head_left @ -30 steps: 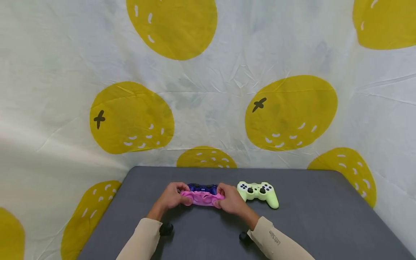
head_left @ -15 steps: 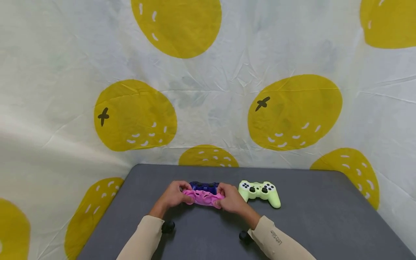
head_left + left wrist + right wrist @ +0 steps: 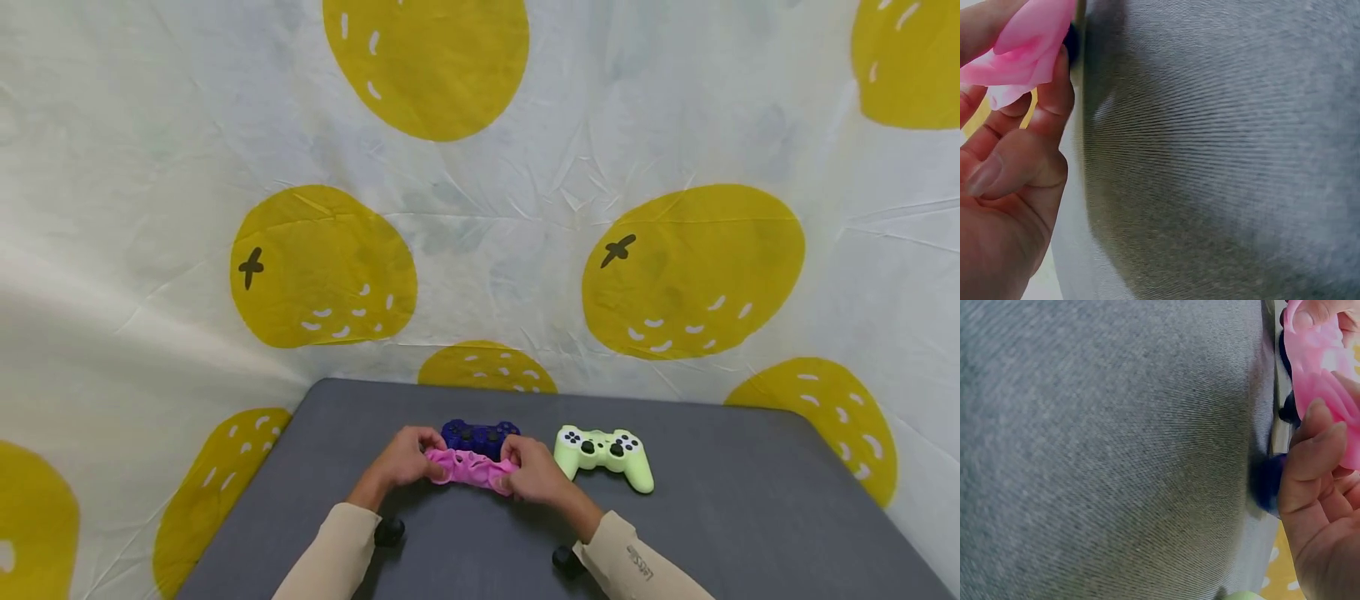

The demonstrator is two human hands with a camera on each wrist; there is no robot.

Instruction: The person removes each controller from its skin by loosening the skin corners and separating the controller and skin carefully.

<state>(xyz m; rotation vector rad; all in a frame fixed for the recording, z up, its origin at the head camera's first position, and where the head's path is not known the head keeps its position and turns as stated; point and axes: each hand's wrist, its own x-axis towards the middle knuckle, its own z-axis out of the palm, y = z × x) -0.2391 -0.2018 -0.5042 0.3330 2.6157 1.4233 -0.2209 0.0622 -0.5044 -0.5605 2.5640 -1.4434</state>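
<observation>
A pink, soft, stretchy controller skin (image 3: 469,468) with holes in it spans between both hands in the head view. My left hand (image 3: 408,457) pinches its left end between thumb and fingers, and my right hand (image 3: 534,472) pinches the right end. In the left wrist view the skin (image 3: 1032,47) looks folded and crumpled at the fingertips; the right wrist view shows the skin (image 3: 1319,356) stretched from one hand to the other. Just behind it lies a dark blue game controller (image 3: 480,437), its front part hidden by the skin and fingers.
A pale green game controller (image 3: 604,454) with black sticks lies right of the right hand, near the forearm. The dark grey table (image 3: 720,500) ends at the back against a hanging white cloth (image 3: 495,267) printed with yellow fruit.
Both hands have brought the pink skin slightly closer to me, so more of the blue controller shows behind it. The head view has shifted a little; the grip stays the same.
</observation>
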